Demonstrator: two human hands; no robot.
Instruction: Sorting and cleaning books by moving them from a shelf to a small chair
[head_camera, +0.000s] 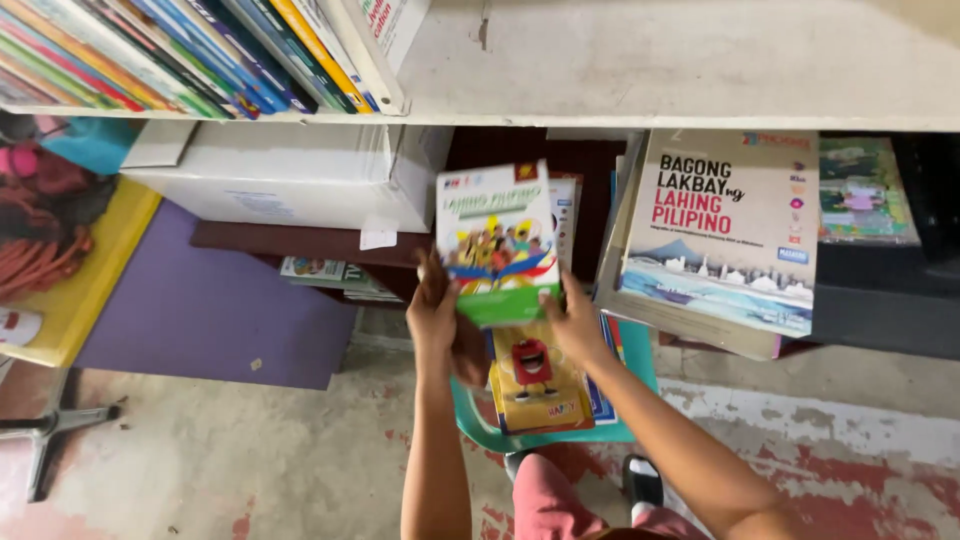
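A green-and-white book (497, 243) with cartoon figures on its cover is held upright in both hands, seen from above, in front of a dark gap under a white shelf (680, 70). The left hand (437, 310) is closed in a grip on the book's lower left edge, fingers wrapped behind the cover. The right hand (572, 318) is closed in a grip on the lower right corner, thumb on the front. More thin books are seen pressed behind the held one, though their number cannot be told.

Directly below the hands, a yellow book (535, 385) showing a red cartoon box figure lies on a stack resting on a teal plastic chair (630, 400).

To the right, a large pale book (725, 225) with a seascape along its bottom is seen leaning from the lower shelf space. To the left, a white cardboard box (290, 175) sits on a dark board above a purple panel (210, 310). A row of colourful book spines (190, 50) is lined up on the shelf at upper left. The person's pink-clad knee (550, 505) is seen at the bottom edge, over a worn concrete floor (250, 450) with red paint traces.
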